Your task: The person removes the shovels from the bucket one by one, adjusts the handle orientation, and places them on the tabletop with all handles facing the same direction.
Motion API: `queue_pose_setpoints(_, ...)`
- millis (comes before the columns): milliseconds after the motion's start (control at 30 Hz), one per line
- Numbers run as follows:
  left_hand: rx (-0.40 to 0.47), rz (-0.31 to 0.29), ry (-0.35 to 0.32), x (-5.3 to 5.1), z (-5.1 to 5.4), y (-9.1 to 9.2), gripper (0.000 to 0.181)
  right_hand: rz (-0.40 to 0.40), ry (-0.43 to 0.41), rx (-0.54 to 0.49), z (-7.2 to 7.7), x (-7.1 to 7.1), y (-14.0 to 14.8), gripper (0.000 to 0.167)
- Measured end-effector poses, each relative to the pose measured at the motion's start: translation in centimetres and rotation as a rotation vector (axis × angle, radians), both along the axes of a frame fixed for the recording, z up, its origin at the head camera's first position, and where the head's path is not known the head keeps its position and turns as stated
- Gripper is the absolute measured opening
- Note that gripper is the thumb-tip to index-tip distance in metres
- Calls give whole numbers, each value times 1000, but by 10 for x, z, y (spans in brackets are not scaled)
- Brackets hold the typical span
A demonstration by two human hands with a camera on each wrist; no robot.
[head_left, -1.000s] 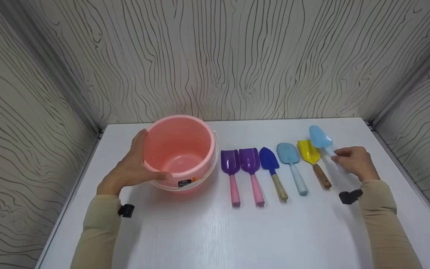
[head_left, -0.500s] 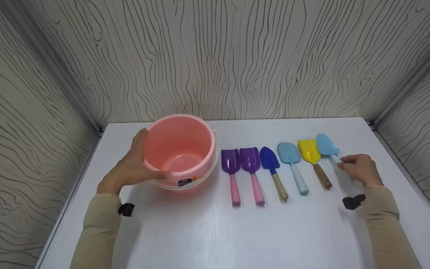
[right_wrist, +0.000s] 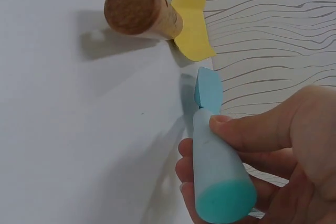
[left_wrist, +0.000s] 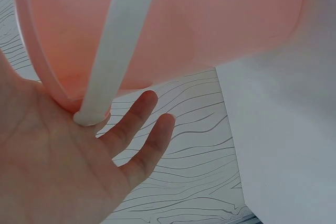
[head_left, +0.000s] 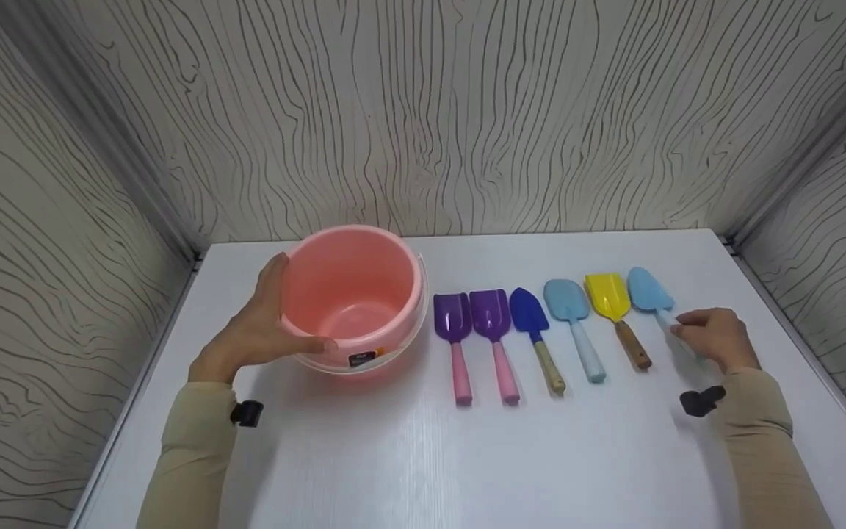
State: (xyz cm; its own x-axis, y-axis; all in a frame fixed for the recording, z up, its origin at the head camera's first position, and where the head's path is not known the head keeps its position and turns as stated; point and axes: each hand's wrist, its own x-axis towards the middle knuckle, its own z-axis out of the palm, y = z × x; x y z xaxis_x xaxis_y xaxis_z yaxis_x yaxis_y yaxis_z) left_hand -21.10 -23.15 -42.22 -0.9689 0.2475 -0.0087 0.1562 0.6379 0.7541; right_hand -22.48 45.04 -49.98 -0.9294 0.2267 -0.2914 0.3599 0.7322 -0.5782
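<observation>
In the head view my left hand [head_left: 250,330] holds the rim of a pink bucket [head_left: 349,353], thumb along the near side and fingers on the left. The left wrist view shows the rim against the palm, under the white bail handle [left_wrist: 118,51], two fingers [left_wrist: 131,121] extending away from the wall. At the right, my right hand [head_left: 717,338] pinches the handle of a light blue trowel [head_left: 649,290]. Its pale handle [right_wrist: 218,156] has a teal end, gripped between thumb and fingers. Left of it lies a yellow scoop [head_left: 608,296] with a brown handle.
Further left lie another light blue shovel [head_left: 567,300], a dark blue trowel [head_left: 529,311] and two purple scoops [head_left: 490,313] with pink handles, side by side. The white table [head_left: 423,463] meets patterned walls [head_left: 423,117] at the back and sides.
My right hand has moved right and toward me, carrying the light blue trowel from over the yellow scoop to a spot right of it. My left hand and the bucket look unchanged.
</observation>
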Motion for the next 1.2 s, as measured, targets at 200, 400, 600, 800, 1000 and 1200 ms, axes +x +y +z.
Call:
queue_pose_setpoints(200,33,-3,19,0,-1,-1,149,-2,-18,12,1,3,-4,58)
queue_pose_setpoints(400,11,0,9,3,0,0,150,5,-23,25,-1,4,-4,59)
queue_pose_setpoints(600,-53,6,-35,3,4,-1,156,-2,-13,24,-6,4,-3,60)
queue_pose_setpoints(800,-182,-1,-38,3,8,-4,155,5,-5,26,-10,5,-7,61)
queue_pose_setpoints(1000,-314,4,44,2,16,-2,140,68,95,111,8,3,-21,65)
queue_pose_setpoints(1200,-421,50,195,-2,22,12,104,227,359,288,47,-8,-58,86)
